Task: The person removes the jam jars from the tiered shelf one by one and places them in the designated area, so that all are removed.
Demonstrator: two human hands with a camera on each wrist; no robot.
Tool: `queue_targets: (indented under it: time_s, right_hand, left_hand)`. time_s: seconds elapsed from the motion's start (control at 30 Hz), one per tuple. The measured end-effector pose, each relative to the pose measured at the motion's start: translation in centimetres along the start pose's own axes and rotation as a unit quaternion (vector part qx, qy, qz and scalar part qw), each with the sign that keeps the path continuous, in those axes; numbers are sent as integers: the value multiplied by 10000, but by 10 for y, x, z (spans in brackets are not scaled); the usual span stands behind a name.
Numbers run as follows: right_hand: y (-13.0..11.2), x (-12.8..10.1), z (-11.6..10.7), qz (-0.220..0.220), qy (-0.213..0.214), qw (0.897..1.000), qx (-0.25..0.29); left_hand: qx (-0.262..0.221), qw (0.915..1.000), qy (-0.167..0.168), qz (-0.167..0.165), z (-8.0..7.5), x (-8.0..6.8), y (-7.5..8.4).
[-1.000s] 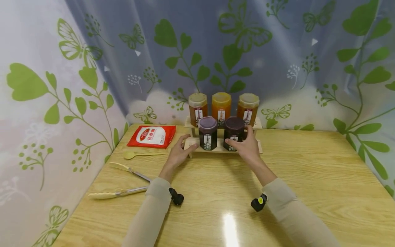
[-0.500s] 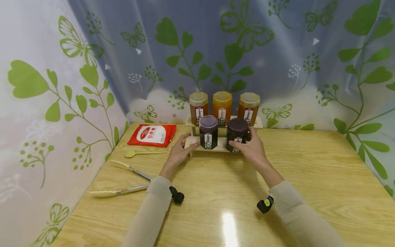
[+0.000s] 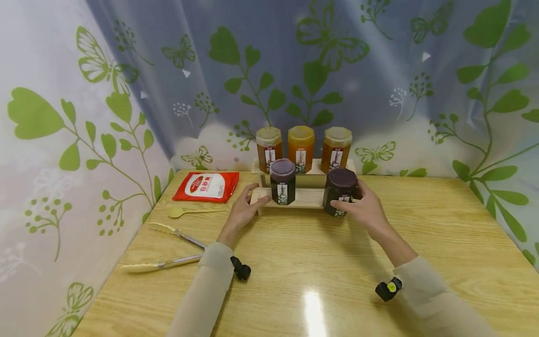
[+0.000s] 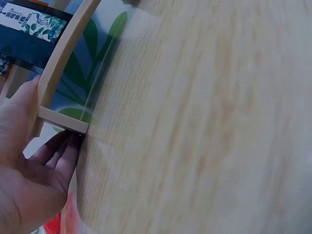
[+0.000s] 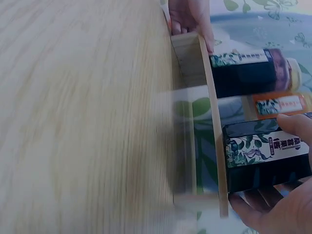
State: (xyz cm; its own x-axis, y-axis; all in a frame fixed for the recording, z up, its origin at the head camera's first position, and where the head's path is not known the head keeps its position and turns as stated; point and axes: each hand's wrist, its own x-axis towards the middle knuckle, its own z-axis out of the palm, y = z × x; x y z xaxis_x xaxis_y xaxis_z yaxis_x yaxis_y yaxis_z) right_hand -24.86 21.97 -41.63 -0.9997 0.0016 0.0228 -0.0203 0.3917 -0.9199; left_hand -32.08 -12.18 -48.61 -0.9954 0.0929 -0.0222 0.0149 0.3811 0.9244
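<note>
A two-step wooden rack (image 3: 309, 197) stands at the back of the table. My left hand (image 3: 244, 206) grips the left end of its lower step; in the left wrist view the thumb lies at the board and the fingers are by the leg. At the step's right end my right hand (image 3: 367, 209) holds a dark jar (image 3: 337, 185) between thumb and fingers. The right wrist view has this jar (image 5: 265, 153) with its base at the board's edge; whether it bears on the step I cannot tell. Another dark jar (image 3: 283, 182), with a purple lid, stands on the lower step's left part.
On the upper step stand an amber jar (image 3: 268, 152), an orange jar (image 3: 301, 152) and another amber jar (image 3: 336, 150). Left of the rack lie a red-and-white packet (image 3: 206, 186), a yellow spoon (image 3: 195, 211) and spread tongs (image 3: 181, 260). A patterned curtain (image 3: 252, 61) hangs close behind.
My right hand has moved the dark jar rightward along the lower step and a little toward me, widening the gap to the purple-lidded jar. My left hand has kept its place on the rack.
</note>
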Motion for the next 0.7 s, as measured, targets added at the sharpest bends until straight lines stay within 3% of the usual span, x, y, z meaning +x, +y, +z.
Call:
queue_targets:
  time_s: [0.23, 0.5, 0.7]
  right_hand:
    - [8, -2, -28, -53, 29, 10000, -36]
    - [20, 1, -52, -77, 171, 9998, -17]
    - [34, 2, -72, 239, 448, 9987, -100]
  left_hand:
    - [91, 9999, 54, -117, 0, 0, 0]
    - [102, 9999, 83, 1, -3, -1, 1]
    - [24, 10000, 29, -17, 0, 1, -1]
